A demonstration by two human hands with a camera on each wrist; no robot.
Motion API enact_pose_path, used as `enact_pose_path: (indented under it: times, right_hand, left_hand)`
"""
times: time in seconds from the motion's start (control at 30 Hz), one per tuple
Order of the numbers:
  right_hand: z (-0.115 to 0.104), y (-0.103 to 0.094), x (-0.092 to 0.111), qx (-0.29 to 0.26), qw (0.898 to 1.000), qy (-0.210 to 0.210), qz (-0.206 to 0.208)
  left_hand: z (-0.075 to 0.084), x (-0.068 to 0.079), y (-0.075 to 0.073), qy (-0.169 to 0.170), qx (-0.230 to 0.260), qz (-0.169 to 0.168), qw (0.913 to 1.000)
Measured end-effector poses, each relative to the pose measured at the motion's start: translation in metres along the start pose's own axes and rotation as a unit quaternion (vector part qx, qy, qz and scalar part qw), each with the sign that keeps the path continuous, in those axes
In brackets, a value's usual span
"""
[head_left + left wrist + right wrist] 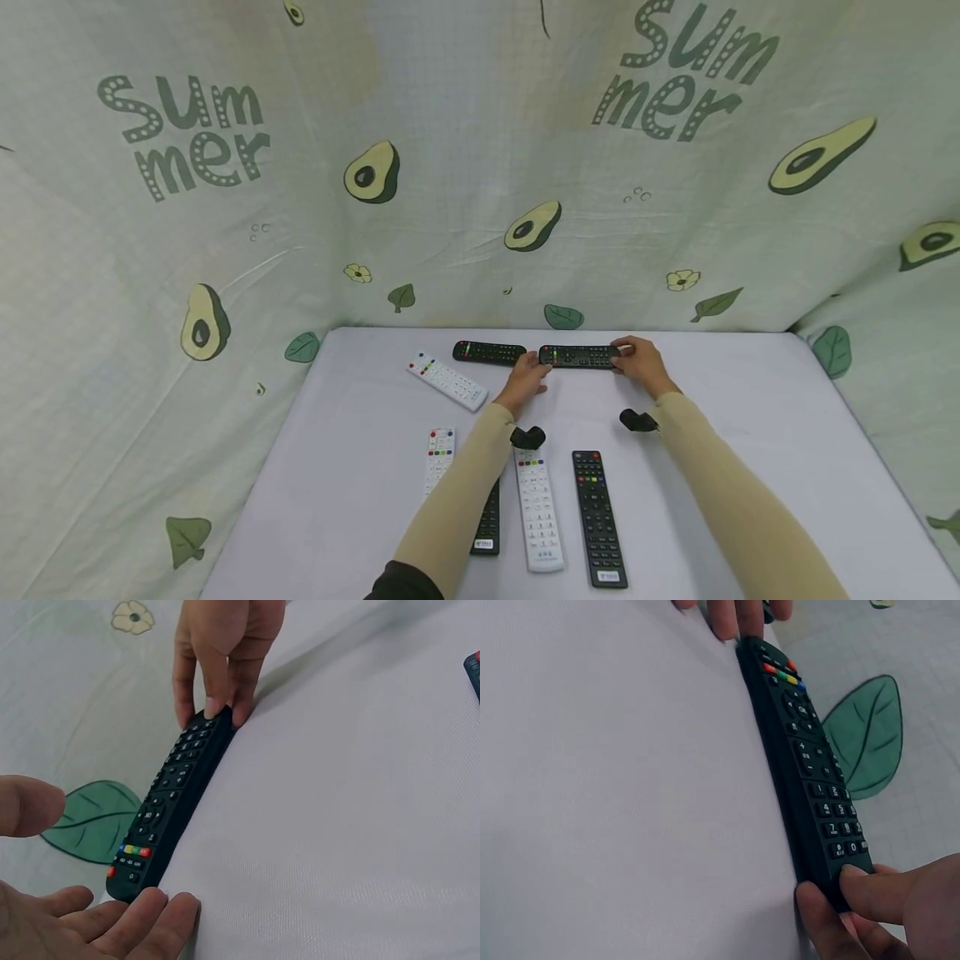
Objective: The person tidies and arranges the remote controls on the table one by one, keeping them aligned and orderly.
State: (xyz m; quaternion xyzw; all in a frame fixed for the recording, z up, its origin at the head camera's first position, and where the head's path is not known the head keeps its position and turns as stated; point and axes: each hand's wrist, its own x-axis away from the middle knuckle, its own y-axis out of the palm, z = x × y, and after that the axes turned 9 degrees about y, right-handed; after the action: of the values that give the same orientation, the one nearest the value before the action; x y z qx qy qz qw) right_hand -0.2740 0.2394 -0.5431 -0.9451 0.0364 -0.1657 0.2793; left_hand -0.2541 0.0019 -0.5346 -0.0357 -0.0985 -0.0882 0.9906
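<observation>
A black remote control [579,357] lies crosswise near the table's far edge, its coloured buttons toward the left. My right hand [637,362] pinches its right end, thumb on top, as the right wrist view shows at the number-key end of the remote [802,772]. At the other end is my left hand [523,382]. In the left wrist view its fingers [142,922] lie loosely extended by the remote's tip, with the thumb [30,806] well apart from it. A second black remote [487,352] sits just left of this one, partly behind my left hand.
A white remote [447,381] lies slanted at the left. Nearer me are another white remote [439,458], a black one [487,525] partly under my left forearm, a white one [538,512] and a black one [600,521]. A printed cloth [450,275] rises behind the white table [337,467].
</observation>
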Motion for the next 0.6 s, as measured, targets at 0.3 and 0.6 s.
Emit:
enact_pose_path:
  times: [0.3, 0.6]
  right_hand:
    - [0.012, -0.003, 0.025, -0.048, 0.999, -0.015, 0.007]
    - [0.019, -0.006, 0.077, -0.041, 0.998, -0.045, 0.012]
  left_hand:
    - [0.000, 0.010, 0.006, 0.012, -0.001, 0.021, 0.9997]
    - [0.004, 0.030, 0.007, 0.064, -0.017, 0.038, 0.9971]
